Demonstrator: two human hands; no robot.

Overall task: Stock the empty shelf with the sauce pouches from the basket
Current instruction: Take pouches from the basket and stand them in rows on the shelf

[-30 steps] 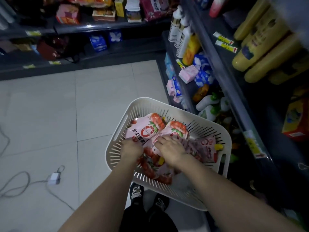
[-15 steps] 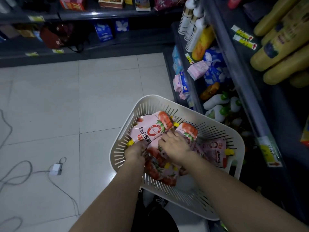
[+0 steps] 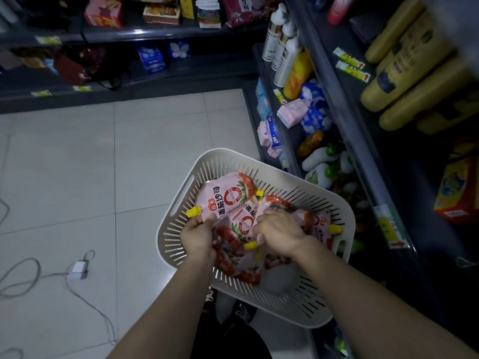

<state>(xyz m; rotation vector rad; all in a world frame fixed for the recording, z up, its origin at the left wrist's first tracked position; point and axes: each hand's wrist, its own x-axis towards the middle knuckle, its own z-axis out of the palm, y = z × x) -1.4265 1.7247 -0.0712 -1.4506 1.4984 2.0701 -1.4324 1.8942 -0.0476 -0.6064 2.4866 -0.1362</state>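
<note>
Head view, looking down. Both bare forearms are reaching into a white slotted basket (image 3: pixel 298 303) that is sitting just beside the dark shelf unit (image 3: pixel 363 141) on the right; what is carrying the basket is not showing.

The sauce pouches (image 3: pixel 245 221), pink with tomato pictures and yellow caps, are lying heaped inside the basket, overlapping one another.

The left hand (image 3: pixel 198 233) is working at the left side of the heap. Its grip is pinching the lower edge of the top pouch (image 3: pixel 225 195), close to that pouch's yellow cap (image 3: pixel 194 211). The top pouch is lying face up with its printed label readable.

The right hand (image 3: pixel 278 233) is pressing down on the middle of the heap, fingers curled. Its grip is closing round the red-topped pouch (image 3: pixel 276 202), which is lying just right of the top pouch and touching it.

One more pouch (image 3: pixel 321 226) is lying against the basket's right wall.

Yellow bottles (image 3: pixel 404 81) and white bottles (image 3: pixel 282 47) are standing on the shelf unit. A small charger (image 3: pixel 79 269) with its cable is lying on the tiled floor (image 3: pixel 129 164), well apart from the basket.
</note>
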